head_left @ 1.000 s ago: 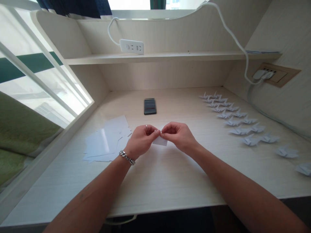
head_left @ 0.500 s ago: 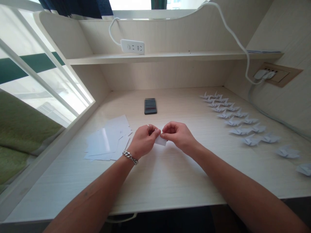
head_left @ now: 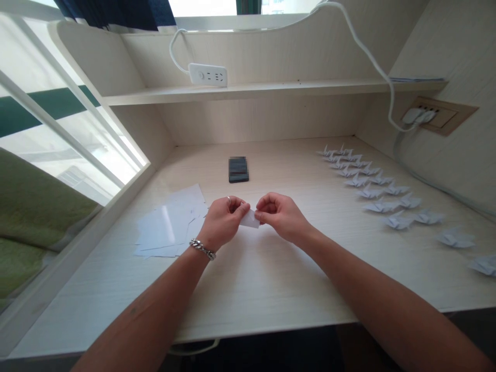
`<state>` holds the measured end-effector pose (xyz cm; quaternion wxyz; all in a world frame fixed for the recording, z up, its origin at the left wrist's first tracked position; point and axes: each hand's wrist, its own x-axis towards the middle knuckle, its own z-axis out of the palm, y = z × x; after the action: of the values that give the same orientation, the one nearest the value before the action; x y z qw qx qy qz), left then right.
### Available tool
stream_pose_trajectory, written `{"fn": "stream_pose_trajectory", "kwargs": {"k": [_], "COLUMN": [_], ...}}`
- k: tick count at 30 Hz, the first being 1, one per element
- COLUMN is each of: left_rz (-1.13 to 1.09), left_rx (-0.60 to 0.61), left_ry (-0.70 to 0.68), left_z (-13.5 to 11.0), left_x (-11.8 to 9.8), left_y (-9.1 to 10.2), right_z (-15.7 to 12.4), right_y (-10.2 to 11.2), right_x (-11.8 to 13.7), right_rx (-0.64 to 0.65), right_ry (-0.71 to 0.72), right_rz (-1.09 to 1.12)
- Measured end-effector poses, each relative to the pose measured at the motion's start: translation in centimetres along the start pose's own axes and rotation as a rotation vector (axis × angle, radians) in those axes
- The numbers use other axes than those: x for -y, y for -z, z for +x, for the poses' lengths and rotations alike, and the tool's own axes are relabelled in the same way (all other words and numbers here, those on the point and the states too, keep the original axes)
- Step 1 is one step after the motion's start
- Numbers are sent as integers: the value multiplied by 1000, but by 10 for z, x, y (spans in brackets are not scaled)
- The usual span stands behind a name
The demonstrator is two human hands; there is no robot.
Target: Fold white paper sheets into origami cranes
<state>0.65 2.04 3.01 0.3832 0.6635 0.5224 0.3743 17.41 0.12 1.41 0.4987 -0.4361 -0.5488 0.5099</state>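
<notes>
A small folded piece of white paper (head_left: pixel 250 219) is held just above the desk, in front of me. My left hand (head_left: pixel 225 219) pinches its left side between thumb and fingers; a ring and a chain bracelet are on that hand and wrist. On the other side, my right hand (head_left: pixel 281 214) grips the paper's right edge with thumb and fingertips. The fingers hide the paper's upper part. Left of my left hand lies a loose pile of white paper sheets (head_left: pixel 166 225). Rows of folded white paper cranes (head_left: pixel 382 206) stand to the right.
A dark phone (head_left: pixel 238 169) lies beyond my hands on the pale desk (head_left: pixel 279 289). Above it runs a shelf with a white power strip (head_left: pixel 208 75). Its cable (head_left: pixel 366 46) hangs down to a wall socket (head_left: pixel 439 114) at the right. Slanted white rails stand at the left.
My left hand has shifted slightly left, and more of the paper shows between the hands. The whole view has moved a little. Both hands keep their grip.
</notes>
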Motion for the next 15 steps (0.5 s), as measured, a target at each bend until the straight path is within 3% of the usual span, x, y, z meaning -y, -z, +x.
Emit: {"fn": "stream_pose_trajectory", "kwargs": {"k": [9, 15], "left_rz": [-89, -102], "left_rx": [-7, -12], "left_ry": [3, -2], "left_z": [0, -1], "left_x": [0, -4], "left_y": [1, 3], "right_z": [-1, -3], "right_y": [0, 3], "right_x": [3, 9], "right_rx": [-3, 61], "right_ry": [-5, -37], "right_rz": [-7, 47]}}
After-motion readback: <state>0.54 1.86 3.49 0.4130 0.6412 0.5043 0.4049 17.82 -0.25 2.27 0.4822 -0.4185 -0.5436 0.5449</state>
